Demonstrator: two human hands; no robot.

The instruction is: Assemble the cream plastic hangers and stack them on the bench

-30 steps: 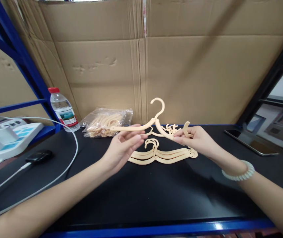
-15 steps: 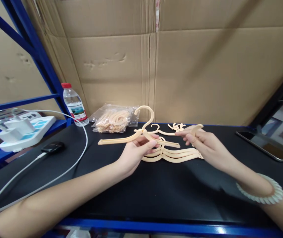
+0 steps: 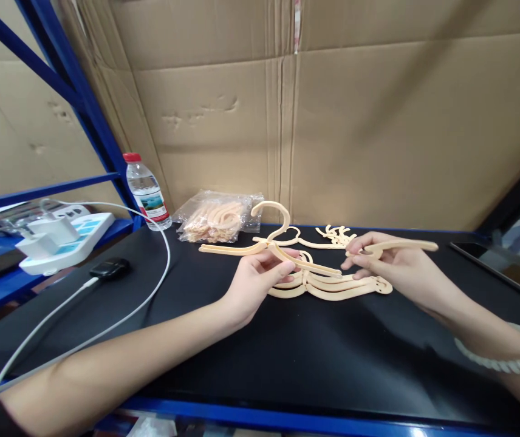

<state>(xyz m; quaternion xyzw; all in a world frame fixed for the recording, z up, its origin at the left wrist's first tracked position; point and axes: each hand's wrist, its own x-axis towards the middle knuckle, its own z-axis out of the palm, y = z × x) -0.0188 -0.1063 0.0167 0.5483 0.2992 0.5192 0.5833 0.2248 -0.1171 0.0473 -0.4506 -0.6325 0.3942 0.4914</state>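
My left hand (image 3: pixel 256 280) pinches a beige plastic hanger (image 3: pixel 235 249) near its middle, with the hook pointing up. Between the fingers of my right hand (image 3: pixel 390 264) is a small beige piece (image 3: pixel 408 245), its long end pointing right, close to the held hanger's right tip. Several stacked hangers (image 3: pixel 342 291) lie on the black table just below and behind my hands. Another hanger (image 3: pixel 314 244) lies farther back, beside a small pile of beige pieces (image 3: pixel 334 234).
A clear bag of beige parts (image 3: pixel 217 217) and a water bottle (image 3: pixel 149 197) stand at the back left. A power strip (image 3: pixel 71 246), a black device (image 3: pixel 109 267) and white cables lie at left. A tablet (image 3: pixel 501 270) lies at right.
The small piece in my right hand has turned, so its long end now points right. The whole view has shifted slightly, with things appearing farther right. My left hand still holds the hanger.
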